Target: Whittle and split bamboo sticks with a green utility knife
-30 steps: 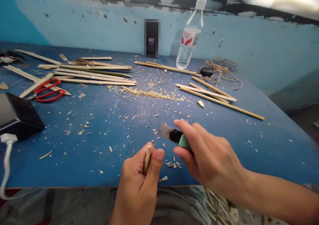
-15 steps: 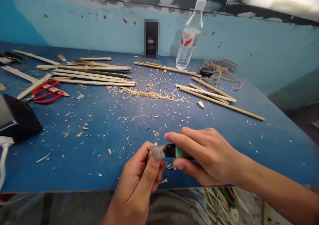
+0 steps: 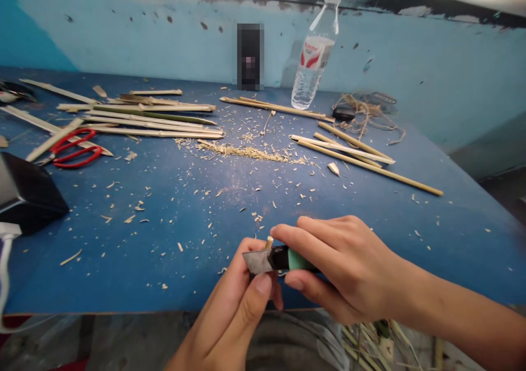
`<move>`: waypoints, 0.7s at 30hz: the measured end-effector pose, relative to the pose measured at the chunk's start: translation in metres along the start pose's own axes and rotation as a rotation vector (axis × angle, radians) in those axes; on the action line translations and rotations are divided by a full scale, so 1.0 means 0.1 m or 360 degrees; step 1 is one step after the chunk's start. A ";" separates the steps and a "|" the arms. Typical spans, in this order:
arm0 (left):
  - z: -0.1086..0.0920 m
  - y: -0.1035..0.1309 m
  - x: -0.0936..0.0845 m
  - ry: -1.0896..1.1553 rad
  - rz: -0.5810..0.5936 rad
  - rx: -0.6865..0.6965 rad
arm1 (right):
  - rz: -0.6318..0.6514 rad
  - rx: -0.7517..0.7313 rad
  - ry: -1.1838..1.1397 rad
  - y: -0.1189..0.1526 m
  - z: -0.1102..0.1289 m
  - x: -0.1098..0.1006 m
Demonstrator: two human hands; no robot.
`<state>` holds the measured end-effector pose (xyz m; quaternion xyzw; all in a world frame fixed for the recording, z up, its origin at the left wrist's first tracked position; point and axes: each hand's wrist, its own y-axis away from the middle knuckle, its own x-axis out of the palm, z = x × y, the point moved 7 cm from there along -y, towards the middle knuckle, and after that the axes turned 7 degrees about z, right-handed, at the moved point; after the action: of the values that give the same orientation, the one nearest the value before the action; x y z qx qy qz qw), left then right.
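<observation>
My right hand (image 3: 345,261) is closed round the green and black handle of a utility knife (image 3: 299,260). Its short, wide blade points left and lies over the fingers of my left hand (image 3: 242,300). Between those fingers a thin bamboo stick (image 3: 269,243) is pinched, with only its pale tip showing above the blade; the rest is hidden by the blade and fingers. My left thumb rests close under the blade's edge; whether it touches the steel I cannot tell. Both hands are over the near edge of the blue table (image 3: 156,267).
A heap of shavings (image 3: 250,152) lies mid-table. Bamboo strips (image 3: 156,120) and red-handled scissors (image 3: 78,149) are at the left, near a black box (image 3: 33,195) with a white cable. More sticks (image 3: 370,165), twine (image 3: 365,113) and a water bottle (image 3: 313,58) stand or lie to the right.
My left hand has turned and shifted slightly, so the stick's pale tip now shows above the blade. The blade sits a little lower. The view has tilted slightly down.
</observation>
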<state>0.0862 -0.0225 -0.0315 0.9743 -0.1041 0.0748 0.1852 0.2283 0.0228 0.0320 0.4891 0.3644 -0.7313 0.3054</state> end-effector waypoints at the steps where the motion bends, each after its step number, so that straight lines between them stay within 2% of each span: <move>1: -0.03 -0.04 0.01 0.0021 0.0072 0.0039 | 0.0015 0.0009 -0.0030 0.00 -0.01 0.00; 4: -0.03 -0.12 0.04 0.0184 0.0315 0.0110 | 0.0040 0.0037 -0.0085 0.01 -0.02 0.01; 6: 0.03 -0.13 0.07 0.0315 0.0466 0.0060 | 0.0048 0.0038 -0.0091 0.02 -0.02 0.01; 8: 0.11 -0.12 0.08 0.0392 0.0521 -0.0025 | 0.0058 0.0025 -0.0090 0.02 -0.01 0.02; 10: 0.13 -0.11 0.06 0.0341 0.0426 -0.0030 | 0.0057 0.0017 -0.0081 0.02 0.00 0.02; 14: 0.02 -0.14 0.03 0.0012 0.0149 0.0197 | 0.0103 0.0020 -0.0112 0.02 -0.03 0.05; 18: -0.06 -0.17 0.07 -0.0180 0.0053 0.0381 | 0.0192 0.0023 -0.0179 0.03 -0.05 0.08; 21: -0.07 -0.16 0.06 -0.0351 0.0049 0.0495 | 0.0269 0.0040 -0.0252 0.02 -0.06 0.10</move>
<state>0.0950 -0.0067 -0.0290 0.9918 -0.1258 -0.0145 0.0186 0.2296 0.0260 0.0210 0.4627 0.2872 -0.7438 0.3876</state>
